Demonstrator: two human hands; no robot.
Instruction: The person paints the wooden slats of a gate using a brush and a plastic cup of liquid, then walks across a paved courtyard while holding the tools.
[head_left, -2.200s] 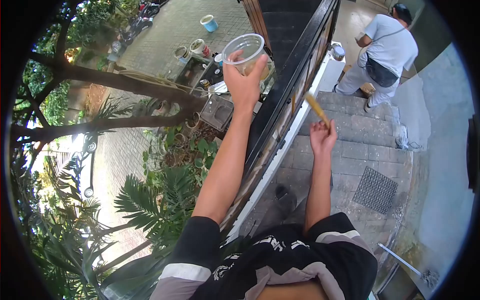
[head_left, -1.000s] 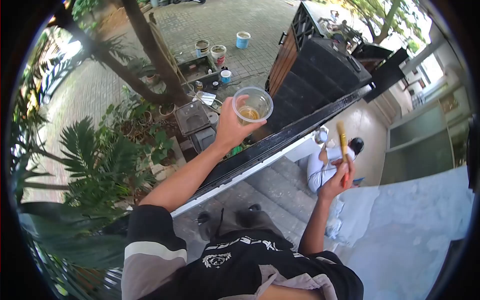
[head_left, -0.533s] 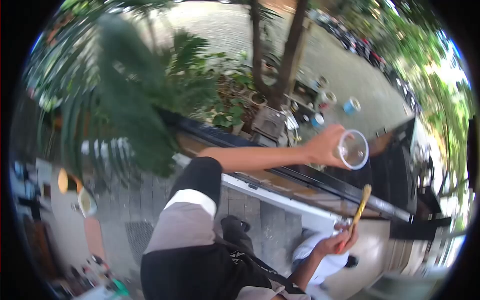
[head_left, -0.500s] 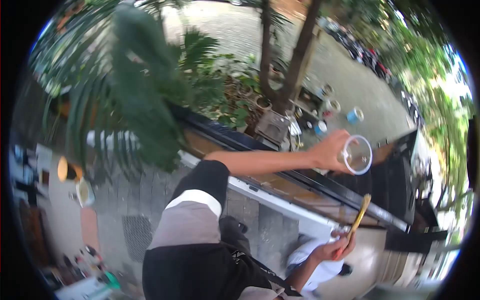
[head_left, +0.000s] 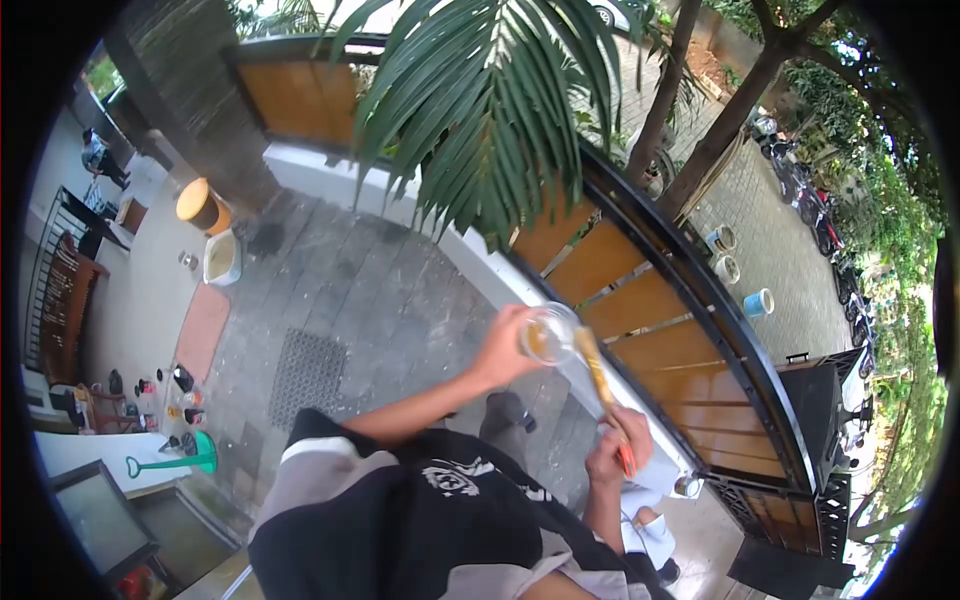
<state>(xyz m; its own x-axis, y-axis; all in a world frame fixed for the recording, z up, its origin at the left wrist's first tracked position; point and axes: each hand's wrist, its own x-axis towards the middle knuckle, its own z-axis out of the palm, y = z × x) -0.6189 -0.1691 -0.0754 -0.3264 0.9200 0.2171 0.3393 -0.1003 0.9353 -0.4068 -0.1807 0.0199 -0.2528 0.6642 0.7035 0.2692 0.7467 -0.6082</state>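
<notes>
- Changed position: brush (head_left: pixel 596 368) and clear plastic cup (head_left: pixel 548 338) were well apart half a second earlier; the bristle end is now just beside the cup rim. Camera view has also turned, bringing the palm frond (head_left: pixel 490 110) to the upper middle.
- Far left: orange container (head_left: pixel 200 205) and white tub (head_left: pixel 233 270) stand near each other on the floor; a dark textured mat (head_left: pixel 307 375) lies on the grey paving (head_left: pixel 400 300).
- Centre: left hand (head_left: pixel 503 350), fingers wrapped around the cup. The cup appears tilted; its fill level cannot be judged.
- Right of centre: right hand (head_left: pixel 620 445), fingers closed around the brush handle, red end protruding below. Bristles point up toward the cup; contact with the rim cannot be confirmed because of blur.
- Right: fence with brown panels (head_left: pixel 650 330) above a white ledge (head_left: pixel 480 262); a bucket (head_left: pixel 759 303) stands on the ground beyond.
- Risk, cup: thin walls may buckle under excess finger pressure; further tilt may spill any contents onto the paving.
- Risk, brush: a wet bristle end may drip, or knock the rim if the hands close too quickly.
- Markings: white emblem and lettering on the dark shirt (head_left: pixel 380 520), not legible; no writing readable on the cup, brush or bucket.
</notes>
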